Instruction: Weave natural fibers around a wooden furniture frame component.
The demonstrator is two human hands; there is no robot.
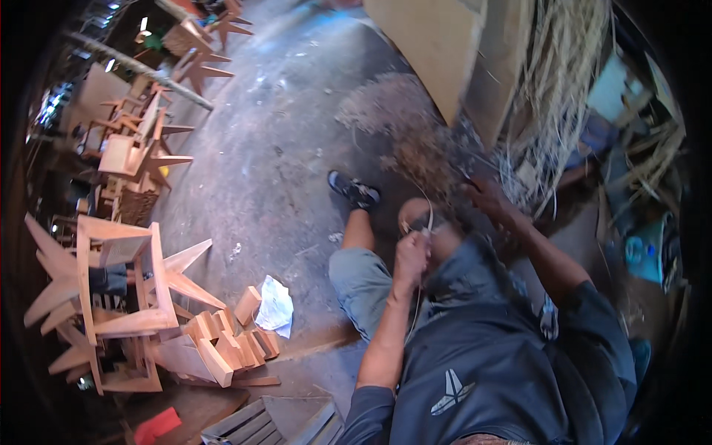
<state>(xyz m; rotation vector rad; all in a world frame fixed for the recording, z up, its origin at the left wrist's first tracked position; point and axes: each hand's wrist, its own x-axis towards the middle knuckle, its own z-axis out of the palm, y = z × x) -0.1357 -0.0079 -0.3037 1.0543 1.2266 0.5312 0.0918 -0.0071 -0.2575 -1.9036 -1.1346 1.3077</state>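
My left hand point(412, 256) is closed in front of my left thigh, pinching a thin pale fibre strip point(431, 216). The strip curves up past my bent knee, and its other end trails down along my left forearm. Further right and forward, my right hand point(487, 199) is curled beside the pile of loose fibres; its fingers are dark, and whatever they hold cannot be made out. Just beyond my knee lies a brown heap of shavings and fibre scraps point(420, 157). Long pale fibre strands point(556, 96) hang in a thick bundle at the upper right.
Unfinished wooden chair frames point(122, 319) stand at the left, with more wooden furniture point(122, 154) behind. Wood blocks point(230, 343) and a crumpled white sheet point(275, 305) lie on the concrete floor point(274, 163). Large boards point(434, 52) lean ahead. A light-blue container point(647, 251) sits far right.
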